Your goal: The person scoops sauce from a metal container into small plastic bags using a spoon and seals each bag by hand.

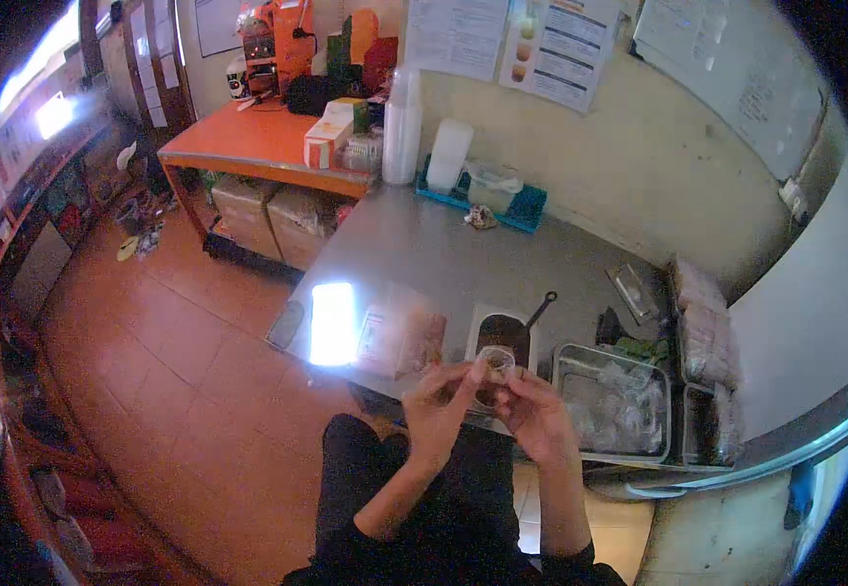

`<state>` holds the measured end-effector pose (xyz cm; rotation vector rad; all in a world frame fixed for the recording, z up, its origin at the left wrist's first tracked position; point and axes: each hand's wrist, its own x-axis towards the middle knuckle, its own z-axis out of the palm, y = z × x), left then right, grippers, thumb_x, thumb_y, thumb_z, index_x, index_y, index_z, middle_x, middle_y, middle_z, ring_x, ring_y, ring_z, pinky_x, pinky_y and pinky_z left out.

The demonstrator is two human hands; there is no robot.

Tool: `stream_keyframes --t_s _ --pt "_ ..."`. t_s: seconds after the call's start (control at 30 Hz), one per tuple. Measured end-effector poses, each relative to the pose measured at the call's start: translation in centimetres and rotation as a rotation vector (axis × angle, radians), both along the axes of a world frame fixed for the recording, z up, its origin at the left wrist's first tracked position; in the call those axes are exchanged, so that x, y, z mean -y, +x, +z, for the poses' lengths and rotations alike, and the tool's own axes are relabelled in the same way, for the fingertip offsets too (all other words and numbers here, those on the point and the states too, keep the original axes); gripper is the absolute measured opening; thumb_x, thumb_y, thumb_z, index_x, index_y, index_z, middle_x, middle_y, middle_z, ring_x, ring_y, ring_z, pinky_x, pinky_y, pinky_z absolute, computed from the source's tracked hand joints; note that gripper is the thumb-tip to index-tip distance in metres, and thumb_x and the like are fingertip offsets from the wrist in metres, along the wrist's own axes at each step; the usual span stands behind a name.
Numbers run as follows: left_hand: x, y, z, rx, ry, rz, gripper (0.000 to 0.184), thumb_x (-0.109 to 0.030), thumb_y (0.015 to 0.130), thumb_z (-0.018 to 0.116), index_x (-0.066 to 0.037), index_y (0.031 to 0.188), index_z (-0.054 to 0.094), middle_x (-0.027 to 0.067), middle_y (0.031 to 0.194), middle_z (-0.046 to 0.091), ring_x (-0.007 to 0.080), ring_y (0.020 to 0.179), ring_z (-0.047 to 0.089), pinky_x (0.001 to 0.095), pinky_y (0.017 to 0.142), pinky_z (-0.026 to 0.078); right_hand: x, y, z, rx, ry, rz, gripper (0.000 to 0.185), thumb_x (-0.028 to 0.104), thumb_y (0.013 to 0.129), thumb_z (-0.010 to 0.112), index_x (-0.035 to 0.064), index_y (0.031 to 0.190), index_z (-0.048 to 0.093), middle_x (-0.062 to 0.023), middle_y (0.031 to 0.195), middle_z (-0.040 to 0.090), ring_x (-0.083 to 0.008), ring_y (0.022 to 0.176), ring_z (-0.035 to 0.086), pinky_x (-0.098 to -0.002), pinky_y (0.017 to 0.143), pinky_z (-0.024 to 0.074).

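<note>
My left hand and my right hand meet in front of me, fingers pinched on a small clear plastic item with a rounded top. Whether it is a little bag or a cup, I cannot tell. Just behind it is a container of dark contents, from which a dark-handled utensil sticks out to the right. Beside my right hand lies a metal tray with several clear plastic pieces in it. Left of the container is a pale plastic packet.
A brightly lit screen is near the left edge of the metal table. Wrapped packages are stacked at the right. Along the wall sits a teal tray with containers. An orange table stands farther left.
</note>
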<state>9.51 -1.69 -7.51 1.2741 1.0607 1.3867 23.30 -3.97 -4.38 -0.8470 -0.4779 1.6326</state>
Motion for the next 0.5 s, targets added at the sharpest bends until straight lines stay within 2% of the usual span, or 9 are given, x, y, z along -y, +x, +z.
stream_keyframes --t_s 0.03,0.07,0.13,0.27,0.37,0.43,0.5 --pt "-0.2 0.0 0.0 0.157 -0.118 -0.123 0.019 -0.009 0.084 0.06 -0.001 0.101 0.061 0.0035 0.091 0.061 0.0092 0.078 0.055 0.0217 0.069 0.044 -0.2 0.1 -0.2 0.004 -0.006 -0.027 0.007 0.012 0.084 0.057 0.0054 0.086 0.055 -0.0044 0.081 0.06 -0.011 0.067 0.055 -0.0223 0.058 0.046" --pt "-0.4 -0.1 -0.1 0.155 -0.118 -0.124 0.019 -0.009 0.084 0.06 -0.001 0.101 0.061 0.0035 0.091 0.061 0.0092 0.078 0.055 0.0217 0.069 0.044 -0.3 0.2 -0.6 0.002 -0.006 -0.028 0.007 0.012 0.084 0.057 0.0054 0.086 0.055 -0.0044 0.081 0.06 -0.011 0.067 0.055 -0.0223 0.058 0.046" --pt "-1.1 -0.6 -0.4 0.822 -0.443 -0.451 0.019 -0.009 0.085 0.058 -0.001 0.102 0.06 0.0032 0.097 0.062 0.0086 0.077 0.057 0.0204 0.068 0.047 -0.4 0.4 -1.1 -0.041 0.074 -0.032 0.007 0.012 0.083 0.057 0.0055 0.085 0.055 -0.0024 0.078 0.059 -0.0088 0.06 0.05 -0.0211 0.053 0.0409" --pt "-1.2 -0.6 0.2 0.921 -0.519 -0.509 0.02 -0.008 0.084 0.06 0.0 0.102 0.06 0.0023 0.096 0.061 0.0077 0.078 0.058 0.0186 0.068 0.048 -0.6 0.7 -1.1 -0.031 0.075 -0.008 0.009 0.012 0.082 0.057 0.005 0.088 0.056 -0.0007 0.076 0.057 -0.0074 0.057 0.045 -0.0211 0.05 0.0365" --pt "-1.3 -0.1 0.5 0.871 -0.479 -0.537 0.021 -0.009 0.083 0.061 0.0 0.102 0.06 0.0027 0.094 0.061 0.0067 0.076 0.057 0.0169 0.068 0.047 -0.7 0.4 -0.9 0.026 0.017 -0.077 0.011 0.012 0.082 0.057 0.0045 0.09 0.057 0.0001 0.076 0.056 -0.0065 0.057 0.045 -0.0205 0.05 0.0361" --pt "-0.9 0.0 1.8 0.786 -0.495 -0.425 0.019 -0.008 0.082 0.062 0.0 0.1 0.06 0.0032 0.09 0.062 0.008 0.075 0.057 0.0176 0.067 0.047 -0.8 0.7 -1.2 0.0 0.069 -0.053 0.012 0.013 0.082 0.057 0.0042 0.091 0.057 -0.0002 0.078 0.058 -0.0061 0.057 0.045 -0.019 0.05 0.0354" --pt "-0.8 0.2 2.1 0.73 -0.471 -0.422 0.019 -0.007 0.082 0.063 0.001 0.099 0.06 0.0035 0.088 0.062 0.0087 0.074 0.057 0.0184 0.068 0.047 -0.8 0.7 -0.9 0.019 0.068 -0.061 0.012 0.012 0.081 0.058 0.0039 0.091 0.057 -0.0004 0.078 0.058 -0.0058 0.057 0.046 -0.0184 0.049 0.035"
